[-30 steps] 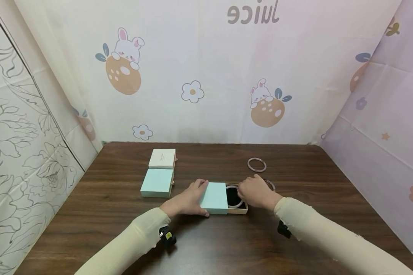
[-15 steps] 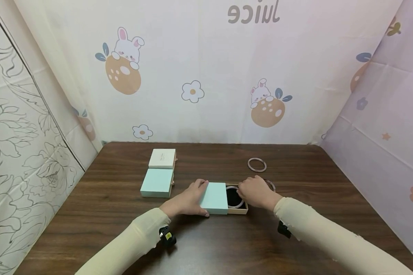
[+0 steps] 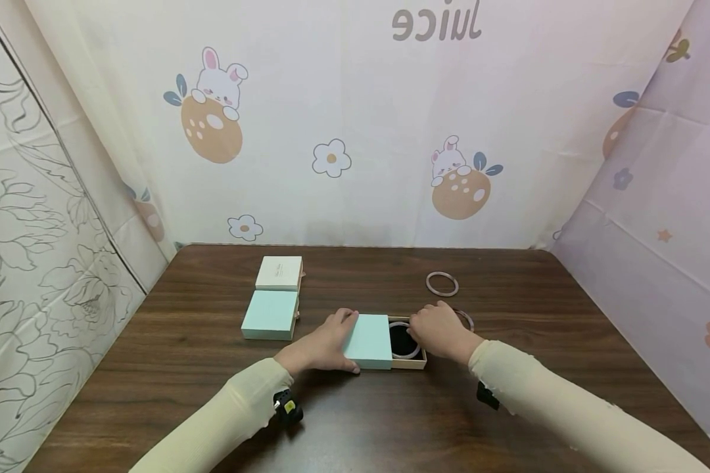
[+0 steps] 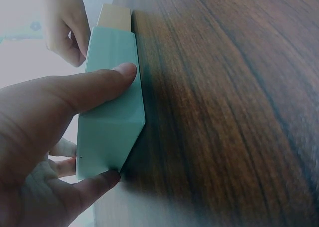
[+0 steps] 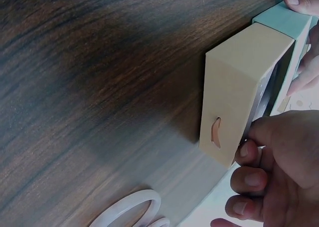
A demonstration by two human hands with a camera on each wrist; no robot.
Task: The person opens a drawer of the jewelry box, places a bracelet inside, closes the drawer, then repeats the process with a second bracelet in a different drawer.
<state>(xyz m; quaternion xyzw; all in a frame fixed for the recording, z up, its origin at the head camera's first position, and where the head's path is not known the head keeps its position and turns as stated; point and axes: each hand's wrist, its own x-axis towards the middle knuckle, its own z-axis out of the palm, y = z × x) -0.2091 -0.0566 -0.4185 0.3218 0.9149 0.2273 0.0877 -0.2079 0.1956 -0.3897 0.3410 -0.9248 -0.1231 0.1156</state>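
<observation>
A mint-green sleeve box (image 3: 368, 338) lies on the table with its cream drawer (image 3: 413, 363) partly out to the right. Inside the drawer, on black padding, rests a pale bangle (image 3: 403, 356). My left hand (image 3: 325, 341) grips the closed left end of the sleeve, thumb along the near side in the left wrist view. At the drawer's right end, my right hand (image 3: 440, 330) has thumb and index finger together over the bangle's right edge, seemingly pinching it; the contact is hidden. A small ribbon pull (image 5: 216, 132) shows on the drawer's end in the right wrist view.
Another bangle (image 3: 442, 284) lies behind my right hand, and a further bangle (image 3: 467, 318) is half hidden by that hand. At the left stand a mint box (image 3: 270, 311) and a cream box (image 3: 279, 272), touching. A printed curtain backs the table.
</observation>
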